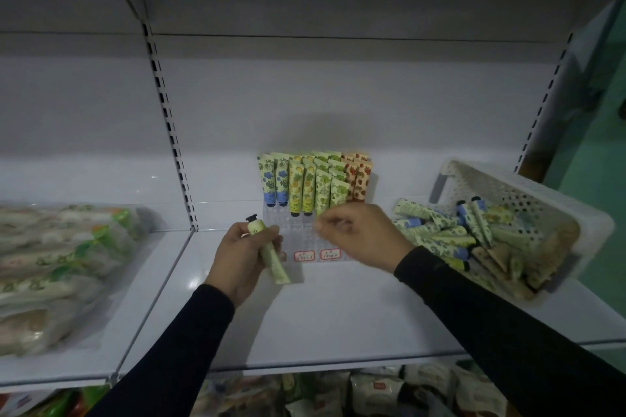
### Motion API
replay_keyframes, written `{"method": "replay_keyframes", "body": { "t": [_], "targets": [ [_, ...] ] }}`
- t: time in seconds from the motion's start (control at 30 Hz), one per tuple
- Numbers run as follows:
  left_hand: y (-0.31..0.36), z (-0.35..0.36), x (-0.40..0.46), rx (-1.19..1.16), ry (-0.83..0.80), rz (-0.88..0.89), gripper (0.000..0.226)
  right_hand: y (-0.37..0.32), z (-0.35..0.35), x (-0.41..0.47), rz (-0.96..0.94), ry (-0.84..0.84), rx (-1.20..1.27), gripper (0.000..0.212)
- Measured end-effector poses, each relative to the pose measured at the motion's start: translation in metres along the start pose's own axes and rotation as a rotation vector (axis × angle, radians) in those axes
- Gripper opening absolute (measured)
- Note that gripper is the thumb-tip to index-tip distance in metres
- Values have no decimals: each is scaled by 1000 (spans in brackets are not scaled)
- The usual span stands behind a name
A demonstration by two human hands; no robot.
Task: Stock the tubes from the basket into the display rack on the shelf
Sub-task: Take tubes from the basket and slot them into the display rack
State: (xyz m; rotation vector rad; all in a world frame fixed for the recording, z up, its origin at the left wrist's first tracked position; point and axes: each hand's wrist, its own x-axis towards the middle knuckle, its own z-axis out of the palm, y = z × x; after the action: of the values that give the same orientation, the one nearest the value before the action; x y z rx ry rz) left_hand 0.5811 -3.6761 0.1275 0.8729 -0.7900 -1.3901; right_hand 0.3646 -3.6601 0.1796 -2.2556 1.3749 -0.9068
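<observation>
— What did the left hand (237,257) have?
— Its fingers curled round a pale green tube (269,252), centre frame, before the display rack (306,234).
— The right hand (359,234)?
— Blurred; grip unclear. The basket (528,200) lay tipped at right.

left shelf bay: stack of clear-wrapped packets with green and orange print (50,267) | lower tier: crinkled white and dark snack bags (389,393) | back wall: slotted metal upright (169,125) | far right: green floor (596,152)

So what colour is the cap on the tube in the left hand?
Black, on the pale green tube; seen in the head view.
</observation>
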Motion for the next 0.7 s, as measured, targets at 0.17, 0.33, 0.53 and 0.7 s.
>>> {"method": "replay_keyframes", "body": {
  "t": [0.17, 0.33, 0.53, 0.7],
  "targets": [
    [1, 23, -5, -177, -35, -60, 25, -7, 24, -7, 16, -221, 47, 49],
    [2, 21, -10, 33, -34, -52, 23, -5, 15, -9, 45, -128, 46, 20],
    [-2, 4, -15, 161, -43, -22, 7, -3, -1, -3, 270, -71, 512, 20],
    [-4, 5, -19, 249, -165, -11, 13, -8, -6, 4, 408, -16, 839, 14]
  ]
}}
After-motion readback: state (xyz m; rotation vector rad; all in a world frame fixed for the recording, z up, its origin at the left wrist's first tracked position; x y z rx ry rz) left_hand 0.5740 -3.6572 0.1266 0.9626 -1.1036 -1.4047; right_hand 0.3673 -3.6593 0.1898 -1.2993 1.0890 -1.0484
